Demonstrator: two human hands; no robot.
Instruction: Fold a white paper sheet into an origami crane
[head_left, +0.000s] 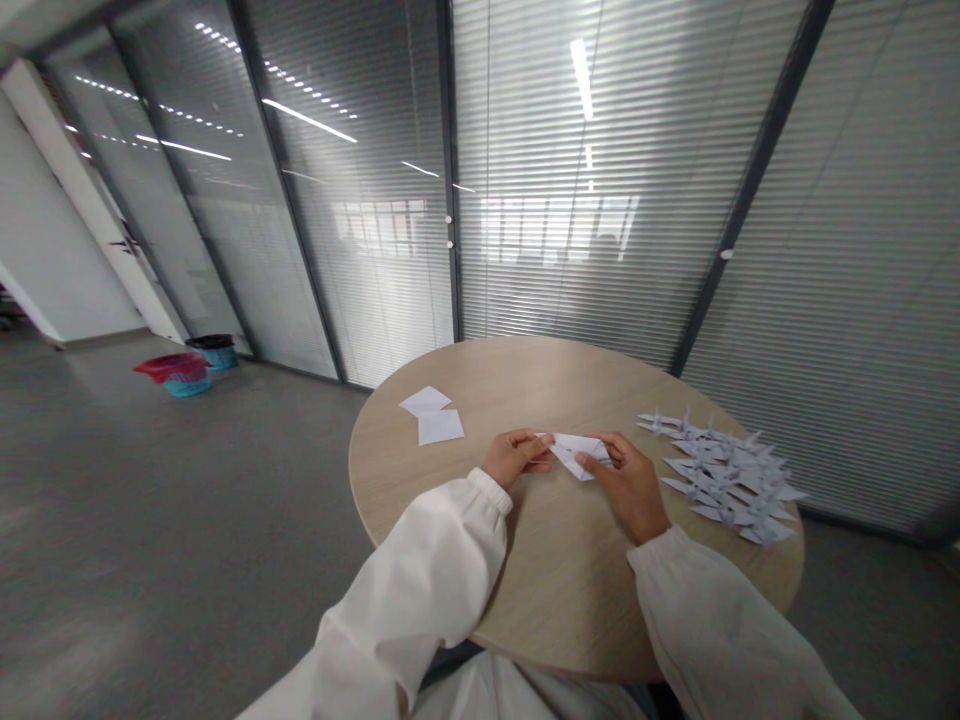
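A folded white paper is held just above the table between both hands. My left hand pinches its left corner between thumb and fingers. My right hand grips the right side, thumb on the near face and fingers behind. The paper has slanted creased edges that narrow to a point at the bottom. To the right of my right hand lies a dense group of folded paper cranes. Left of my left hand are flat white paper sheets, touching or slightly overlapping.
The round wooden table stands close to a glass partition with blinds. On the grey floor to the left are a blue bin with a red liner and a blue bin with a black liner. A door is farther left.
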